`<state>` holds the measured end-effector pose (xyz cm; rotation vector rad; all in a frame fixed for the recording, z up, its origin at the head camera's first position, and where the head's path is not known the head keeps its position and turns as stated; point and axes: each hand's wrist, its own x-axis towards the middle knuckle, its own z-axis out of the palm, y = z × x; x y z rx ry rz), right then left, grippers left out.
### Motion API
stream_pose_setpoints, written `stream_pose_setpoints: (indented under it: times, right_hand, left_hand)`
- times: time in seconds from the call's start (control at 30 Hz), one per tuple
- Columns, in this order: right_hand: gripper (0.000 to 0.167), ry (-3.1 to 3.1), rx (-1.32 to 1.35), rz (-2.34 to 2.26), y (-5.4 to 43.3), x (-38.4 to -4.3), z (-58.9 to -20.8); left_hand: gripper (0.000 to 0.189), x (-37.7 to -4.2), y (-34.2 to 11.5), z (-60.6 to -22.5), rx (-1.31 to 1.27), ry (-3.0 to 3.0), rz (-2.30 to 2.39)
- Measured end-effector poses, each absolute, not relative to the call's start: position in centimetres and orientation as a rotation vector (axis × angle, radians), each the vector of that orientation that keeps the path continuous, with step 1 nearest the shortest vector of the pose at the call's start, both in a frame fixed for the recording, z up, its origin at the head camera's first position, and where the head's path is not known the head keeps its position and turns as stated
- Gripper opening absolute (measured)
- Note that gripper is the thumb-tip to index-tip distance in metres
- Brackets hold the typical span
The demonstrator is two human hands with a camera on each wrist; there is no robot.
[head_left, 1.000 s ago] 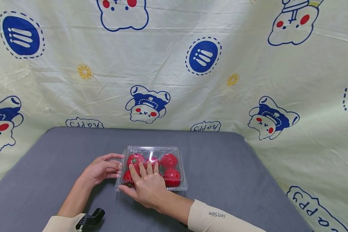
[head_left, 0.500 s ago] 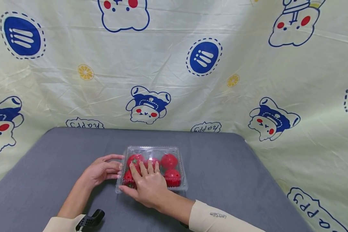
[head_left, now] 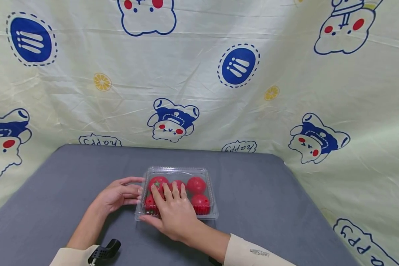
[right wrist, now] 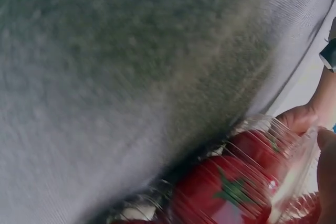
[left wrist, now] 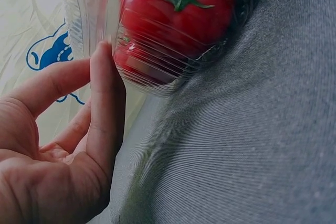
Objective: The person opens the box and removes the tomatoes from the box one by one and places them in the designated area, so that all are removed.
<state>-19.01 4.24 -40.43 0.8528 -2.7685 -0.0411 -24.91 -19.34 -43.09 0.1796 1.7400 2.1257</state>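
A clear plastic clamshell box (head_left: 211, 210) of red tomatoes (head_left: 196, 185) sits on the grey table, its lid down. My right hand (head_left: 179, 216) rests flat on the lid with fingers straight and thumb out at the front left rim, hiding some tomatoes beneath. At the box's left side is my left hand (head_left: 118, 194), its fingers extended to the rim. In the left wrist view, a fingertip of the left hand (left wrist: 102, 108) touches the ridged plastic wall beside a tomato (left wrist: 178, 11) with a green stem. Only a blurred edge of the right hand (right wrist: 328, 174) shows in the right wrist view.
The table (head_left: 259, 207) is covered in grey cloth. Behind and around it hangs a pale curtain (head_left: 193, 66) with blue cartoon prints. A black strap (head_left: 104, 251) sits on my left wrist, near the table surface.
The head view has shifted slightly, so everything appears a little farther right. Both hands keep their places at the box, and the lid stays down.
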Motion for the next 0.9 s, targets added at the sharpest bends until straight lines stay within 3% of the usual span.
stream_pose_setpoints:
  times: [0.9]
  right_hand:
    - [0.084, -2.864, 0.838, 0.063, 5.3, -20.0, -35.7]
  left_hand:
    - [0.046, -24.8, -19.0, -42.6, 0.142, 1.747, 2.116]
